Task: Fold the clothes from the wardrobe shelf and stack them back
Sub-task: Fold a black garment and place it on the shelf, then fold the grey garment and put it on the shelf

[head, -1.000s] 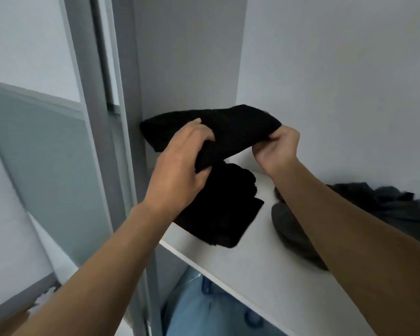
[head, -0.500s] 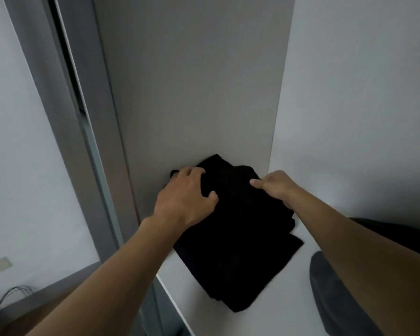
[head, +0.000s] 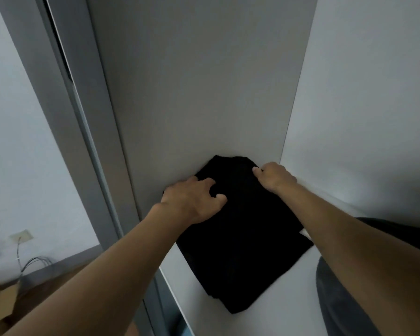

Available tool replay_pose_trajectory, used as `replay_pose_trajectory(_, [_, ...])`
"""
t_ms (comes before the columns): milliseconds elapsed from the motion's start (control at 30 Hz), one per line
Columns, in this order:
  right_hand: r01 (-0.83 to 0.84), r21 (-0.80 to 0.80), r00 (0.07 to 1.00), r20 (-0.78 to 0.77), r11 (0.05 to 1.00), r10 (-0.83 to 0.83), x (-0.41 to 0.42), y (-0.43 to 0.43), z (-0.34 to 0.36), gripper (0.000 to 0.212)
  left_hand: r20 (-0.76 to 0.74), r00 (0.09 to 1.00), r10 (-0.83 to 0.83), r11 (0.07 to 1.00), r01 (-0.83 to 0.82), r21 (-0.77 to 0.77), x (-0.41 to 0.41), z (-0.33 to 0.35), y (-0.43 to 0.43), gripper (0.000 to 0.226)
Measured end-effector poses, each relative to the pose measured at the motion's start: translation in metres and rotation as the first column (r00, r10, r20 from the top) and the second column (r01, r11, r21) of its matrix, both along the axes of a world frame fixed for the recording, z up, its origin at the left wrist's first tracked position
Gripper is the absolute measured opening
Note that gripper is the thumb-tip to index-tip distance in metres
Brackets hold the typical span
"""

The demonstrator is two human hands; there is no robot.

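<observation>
**A:** What does the head camera show?

**B:** A folded black pile (head: pixel 240 238) of clothes lies on a white wardrobe shelf (head: pixel 289 304), pushed into the far left corner. The left hand (head: pixel 194 200) sits on the pile's near-left part, with fingers and thumb curled into the cloth. The right hand (head: pixel 274 177) is at the pile's far-right corner, closed in a pinch on its edge.

**A:** How will the pile handle?

**B:** Judging by the rumpled edges, it is soft, light and limp. It will likely sag or slide apart if lifted by one corner. It is best held at two opposite edges, or pressed flat from above.

**A:** What is hard to make out?

**B:** The black cloth shows almost no folds, so I cannot count the garments in it. Right of the pile, a dark grey garment (head: pixel 337 304) is cut off by the right forearm and the frame edge. Below and left of the pile, off the shelf, a cardboard box (head: pixel 0 304) and some cables (head: pixel 37 261) are blurred.
</observation>
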State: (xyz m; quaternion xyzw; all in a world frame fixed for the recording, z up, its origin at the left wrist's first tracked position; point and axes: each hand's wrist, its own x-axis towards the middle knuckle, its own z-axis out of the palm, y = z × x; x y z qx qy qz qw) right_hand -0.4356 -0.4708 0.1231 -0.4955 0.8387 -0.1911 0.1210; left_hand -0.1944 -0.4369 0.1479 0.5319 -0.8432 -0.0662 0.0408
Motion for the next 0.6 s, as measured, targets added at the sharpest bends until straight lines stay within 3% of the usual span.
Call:
replay_pose_trajectory(100, [-0.044, -0.068, 0.998, 0.047, 0.997, 0.047, -0.015, 0.033, 0.021, 0.036, 0.003, 0.999, -0.053, 0.998, 0.053, -0.044, -0.006, 0.020, 0.007, 0.056])
replay_pose_trajectory(200, [-0.023, -0.266, 0.996, 0.074, 0.964, 0.044, -0.031, 0.084, 0.044, 0.008, -0.134, 0.955, -0.266, 0.955, 0.242, -0.172, -0.028, 0.034, 0.022, 0.047])
replay_pose_trajectory(333, [0.037, -0.319, 0.999, 0.027, 0.947, -0.030, -0.046, 0.179, 0.059, 0.017, -0.299, 0.792, -0.533, 0.845, 0.515, -0.142, -0.075, 0.024, 0.058, 0.036])
replay_pose_trajectory(400, [0.117, -0.240, 0.992, -0.014, 0.964, -0.124, -0.053, 0.231, 0.052, 0.010, -0.305, 0.756, -0.580, 0.802, 0.596, -0.048, -0.097, 0.005, 0.075, 0.037])
replay_pose_trajectory(467, [0.205, -0.081, 0.978, -0.013, 0.975, -0.207, -0.053, 0.284, 0.036, 0.016, -0.291, 0.749, -0.595, 0.758, 0.644, 0.106, -0.114, -0.016, 0.090, 0.048])
replay_pose_trajectory(600, [0.341, 0.178, 0.936, 0.031, 0.923, -0.351, -0.019, 0.354, -0.011, 0.061, -0.340, 0.743, -0.577, 0.641, 0.669, 0.375, -0.132, -0.054, 0.113, 0.089])
